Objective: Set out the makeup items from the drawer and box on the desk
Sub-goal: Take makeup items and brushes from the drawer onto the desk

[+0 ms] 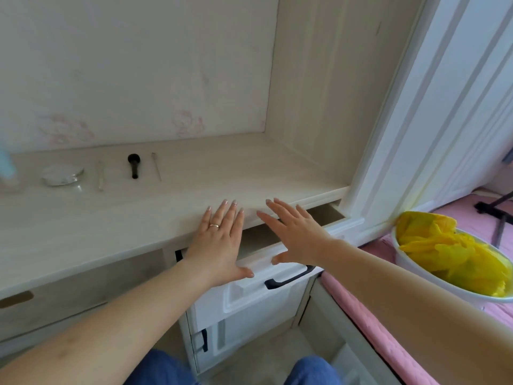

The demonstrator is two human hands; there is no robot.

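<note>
The pale wooden desk [194,179] holds a row of makeup items at its back left: a round clear compact [62,175], a thin pale stick [100,175], a short black brush [133,165] and a slim wand [156,166]. A white drawer [249,290] with a black handle [290,277] stands partly pulled out under the desk's front edge. My left hand [219,240] lies flat with spread fingers over the desk edge and the drawer's top rim. My right hand [294,232] hovers open over the drawer gap, thumb near the drawer front. Neither hand holds anything.
A blurred light-blue object [7,165] stands at the desk's far left. A white basin with yellow plastic [455,257] rests on a pink bed [374,323] to the right. A white door frame [410,120] borders the desk. My blue-clad knees [313,370] are below.
</note>
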